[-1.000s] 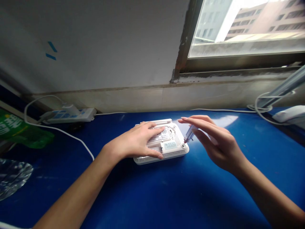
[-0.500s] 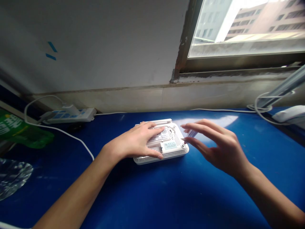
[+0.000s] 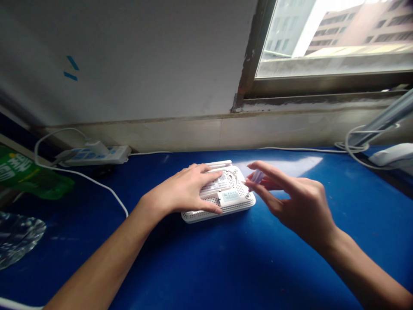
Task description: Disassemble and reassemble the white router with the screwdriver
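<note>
A white router (image 3: 237, 183) lies on the blue table with its underside up, showing vent holes, labels and a slim antenna (image 3: 222, 163) along its far edge. My left hand (image 3: 185, 189) rests on the router's left part, fingers and thumb spread across its surface. At the router's right end, my right hand (image 3: 290, 191) has its thumb and fingers bent around a small pale, translucent-looking piece (image 3: 257, 176). Its exact kind is too blurred to tell. The right fingertips are close to the router's corner; whether they touch it I cannot tell.
A white power strip (image 3: 97, 156) with a plug and cable stands at the back left. A green-labelled bottle (image 3: 32, 174) and a clear plastic bottle (image 3: 19, 239) lie at the left. Coiled cable (image 3: 350, 144) surrounds a metal pole (image 3: 383, 118) at the right, below the window.
My right fingers have curled inward, bringing thumb and fingers around the pale piece near the router's right end. My left hand and the router stay in place.
</note>
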Available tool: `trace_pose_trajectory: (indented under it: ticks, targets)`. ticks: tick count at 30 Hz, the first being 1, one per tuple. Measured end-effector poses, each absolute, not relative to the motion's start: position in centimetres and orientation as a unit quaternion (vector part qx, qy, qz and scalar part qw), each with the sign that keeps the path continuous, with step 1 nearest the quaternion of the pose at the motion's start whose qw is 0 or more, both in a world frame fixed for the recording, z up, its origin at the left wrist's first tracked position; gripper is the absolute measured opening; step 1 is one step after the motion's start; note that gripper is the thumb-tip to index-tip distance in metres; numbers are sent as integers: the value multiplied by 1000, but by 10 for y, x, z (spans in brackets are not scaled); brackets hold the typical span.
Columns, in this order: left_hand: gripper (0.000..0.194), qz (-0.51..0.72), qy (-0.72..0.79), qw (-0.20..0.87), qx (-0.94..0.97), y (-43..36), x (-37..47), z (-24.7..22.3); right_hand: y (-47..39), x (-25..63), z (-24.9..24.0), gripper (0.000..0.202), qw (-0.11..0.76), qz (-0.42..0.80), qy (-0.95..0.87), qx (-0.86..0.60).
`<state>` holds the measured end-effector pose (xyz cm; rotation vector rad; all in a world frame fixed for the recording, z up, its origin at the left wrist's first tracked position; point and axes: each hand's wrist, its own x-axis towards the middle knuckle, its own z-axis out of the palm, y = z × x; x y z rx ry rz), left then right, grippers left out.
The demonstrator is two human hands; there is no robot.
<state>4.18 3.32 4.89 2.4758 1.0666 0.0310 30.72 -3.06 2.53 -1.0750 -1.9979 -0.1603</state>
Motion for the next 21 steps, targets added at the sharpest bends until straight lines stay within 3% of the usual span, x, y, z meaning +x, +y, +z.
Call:
trace_pose_trajectory:
  ticks: [4, 12, 21]
  targets:
    - [96, 9, 387, 205, 899, 32, 42, 50, -32, 304, 23, 38, 411, -103, -791, -442]
    - [93, -16, 379, 210, 901, 36, 41, 53, -19, 319, 25, 37, 391, 149, -830, -369]
    - [93, -1, 387, 196, 901, 33, 42, 49, -32, 301, 18, 35, 427, -49, -782, -452]
